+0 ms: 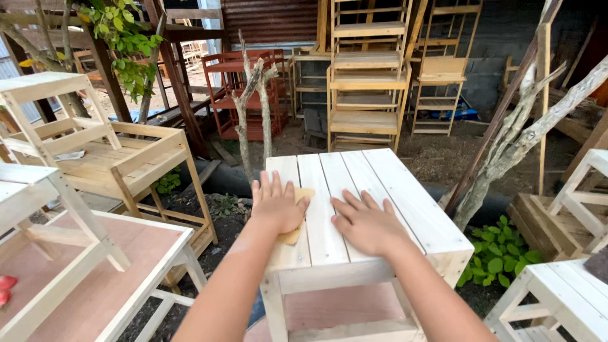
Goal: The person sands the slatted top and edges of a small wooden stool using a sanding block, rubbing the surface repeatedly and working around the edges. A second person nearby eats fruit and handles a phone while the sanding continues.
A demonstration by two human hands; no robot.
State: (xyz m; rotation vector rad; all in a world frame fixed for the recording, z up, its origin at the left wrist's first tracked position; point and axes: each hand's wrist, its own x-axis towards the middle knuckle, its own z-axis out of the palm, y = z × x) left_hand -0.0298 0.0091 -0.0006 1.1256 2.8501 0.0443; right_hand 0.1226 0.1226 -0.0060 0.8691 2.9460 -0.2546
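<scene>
A small white-painted slatted wooden table (392, 183) stands right in front of me. My left hand (276, 204) lies flat on its left slats, pressing a tan sheet of sandpaper (295, 234) whose corners stick out past the fingers and below the palm. My right hand (364, 223) rests flat beside it on the middle slats, fingers spread, with nothing in it. Both forearms reach in from the bottom of the view.
A white frame with a reddish board top (82, 285) sits at lower left, with an unpainted wooden crate stand (136, 161) behind it. White furniture (563, 297) stands at lower right. Bare branches (250, 101), stacked wooden shelves (367, 76) and a red rack (237, 95) fill the back.
</scene>
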